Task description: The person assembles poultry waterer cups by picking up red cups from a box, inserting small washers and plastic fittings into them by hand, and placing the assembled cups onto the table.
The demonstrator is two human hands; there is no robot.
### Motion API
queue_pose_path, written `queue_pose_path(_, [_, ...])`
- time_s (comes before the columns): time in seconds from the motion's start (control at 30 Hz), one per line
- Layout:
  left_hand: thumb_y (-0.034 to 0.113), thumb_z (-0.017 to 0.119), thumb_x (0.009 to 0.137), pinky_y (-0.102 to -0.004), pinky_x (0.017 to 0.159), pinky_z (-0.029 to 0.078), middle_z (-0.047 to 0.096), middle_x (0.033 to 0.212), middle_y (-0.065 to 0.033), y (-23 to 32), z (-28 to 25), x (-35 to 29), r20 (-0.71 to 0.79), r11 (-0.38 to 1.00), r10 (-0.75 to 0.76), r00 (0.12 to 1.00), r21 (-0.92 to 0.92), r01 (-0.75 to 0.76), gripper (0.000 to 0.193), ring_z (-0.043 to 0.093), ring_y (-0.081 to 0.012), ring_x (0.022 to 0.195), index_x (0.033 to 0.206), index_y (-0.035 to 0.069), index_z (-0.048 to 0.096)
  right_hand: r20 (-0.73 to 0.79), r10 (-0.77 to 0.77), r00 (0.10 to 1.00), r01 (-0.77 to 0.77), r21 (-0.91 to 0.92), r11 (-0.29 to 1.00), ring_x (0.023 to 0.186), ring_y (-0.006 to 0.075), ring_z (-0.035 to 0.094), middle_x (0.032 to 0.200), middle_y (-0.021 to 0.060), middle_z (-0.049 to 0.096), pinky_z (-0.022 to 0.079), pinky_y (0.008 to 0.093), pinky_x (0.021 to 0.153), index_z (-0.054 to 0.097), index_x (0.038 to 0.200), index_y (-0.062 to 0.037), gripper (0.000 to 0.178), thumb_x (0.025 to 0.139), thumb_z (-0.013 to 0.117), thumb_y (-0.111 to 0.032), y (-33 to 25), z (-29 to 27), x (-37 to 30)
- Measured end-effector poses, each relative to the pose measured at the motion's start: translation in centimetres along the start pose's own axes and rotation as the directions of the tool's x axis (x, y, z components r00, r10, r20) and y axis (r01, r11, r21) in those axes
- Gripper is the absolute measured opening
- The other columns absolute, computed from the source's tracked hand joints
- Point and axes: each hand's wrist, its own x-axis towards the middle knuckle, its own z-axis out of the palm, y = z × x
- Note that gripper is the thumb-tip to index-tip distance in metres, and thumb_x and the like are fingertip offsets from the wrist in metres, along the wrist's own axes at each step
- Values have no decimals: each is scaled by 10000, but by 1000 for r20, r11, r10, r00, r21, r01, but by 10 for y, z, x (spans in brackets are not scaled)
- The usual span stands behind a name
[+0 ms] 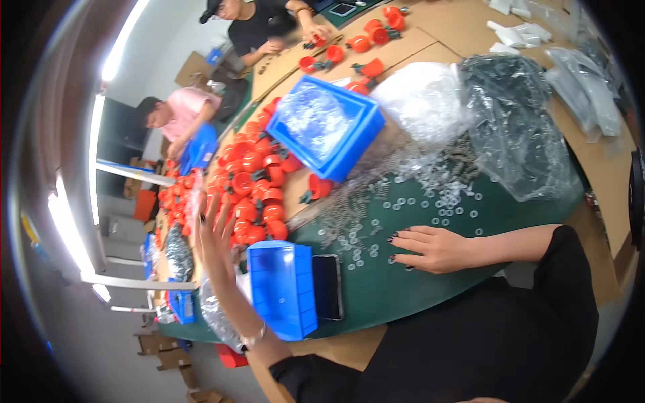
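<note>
My left hand (217, 235) is raised with its fingers stretched out, holding nothing that shows. It is nearest to the heap of red cup-shaped parts (252, 162) with dark fittings, and I cannot tell whether it touches them. Beside that wrist lies a blue plastic bin (281, 272) with a tiny ring inside. My right hand (430, 249) rests flat on the green mat (396, 295), fingers apart. Small clear rings (374, 246) are scattered around its fingertips. Farther off lie many small metal springs (344, 208).
A dark phone (328, 287) lies against the bin. Another blue bin (366, 134) holding clear pieces sits tilted beyond the springs. Clear plastic bags (514, 127) and a white bag (423, 101) cover the back right. Two people (252, 30) work along the table's far left side.
</note>
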Motion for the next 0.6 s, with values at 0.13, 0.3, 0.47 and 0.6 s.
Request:
queue_pose_path(0.13, [61, 657, 797, -391, 958, 442, 615, 1211, -158, 31, 42, -94, 174, 623, 37, 984, 766, -159, 416, 581, -281, 1143, 1201, -1, 579, -173, 324, 930, -353, -174, 919, 1159, 362, 524, 1266, 174, 534, 411, 490, 995, 613, 1161, -113, 401, 765, 663, -156, 7, -74, -7])
queue_pose_path(0.3, [92, 646, 817, -405, 992, 410, 614, 1182, -194, 18, 47, -175, 64, 514, 120, 991, 849, -117, 343, 580, -329, 1112, 1132, -33, 597, -155, 741, 653, -694, -513, 505, 1310, 414, 367, 1435, 215, 376, 290, 480, 1090, 452, 1365, -96, 572, 812, 601, -84, 66, -102, -94])
queue_pose_path(0.47, [83, 518, 931, -349, 947, 439, 608, 1182, -131, -15, -20, -288, -663, 664, 159, 732, 620, 418, 289, 578, -228, 1064, 1192, -29, 570, -122, 754, 646, -723, -416, 552, 1368, 324, 346, 1431, 167, 433, 222, 380, 1146, 462, 1370, -40, 455, 925, 371, -69, 129, -107, -206])
queue_pose_path(0.6, [259, 582, 958, -332, 931, 450, 610, 1172, -183, -75, -97, -459, -896, 417, -179, 407, 306, 856, 414, 574, -216, 1083, 1256, -23, 529, -255, 783, 567, -815, -311, 489, 1189, 255, 535, 1322, 108, 545, 407, 330, 980, 473, 1368, -105, 450, 938, 373, -18, 180, -110, -248])
